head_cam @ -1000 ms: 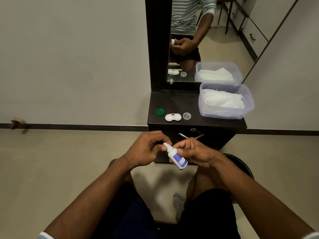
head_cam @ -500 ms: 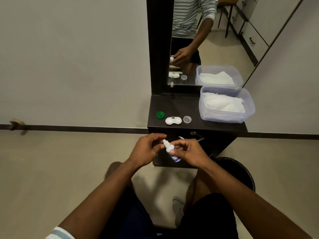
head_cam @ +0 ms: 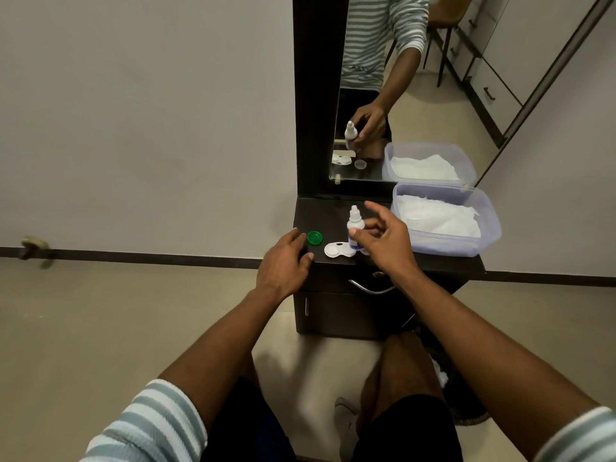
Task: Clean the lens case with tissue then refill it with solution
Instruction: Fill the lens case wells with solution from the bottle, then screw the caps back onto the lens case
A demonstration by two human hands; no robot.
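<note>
1 head-worn camera looks forward and down from above the person's lap, close over both forearms, facing a dark dresser [head_cam: 333, 215] at 12 o'clock, its mirror [head_cam: 400, 95] beyond.

Dark dresser [head_cam: 443, 263] against the wall, a curved metal handle [head_cam: 371, 288] on its drawer, tall mirror [head_cam: 383, 95] above it, a doorstop [head_cam: 33, 245] down at the left skirting
</note>
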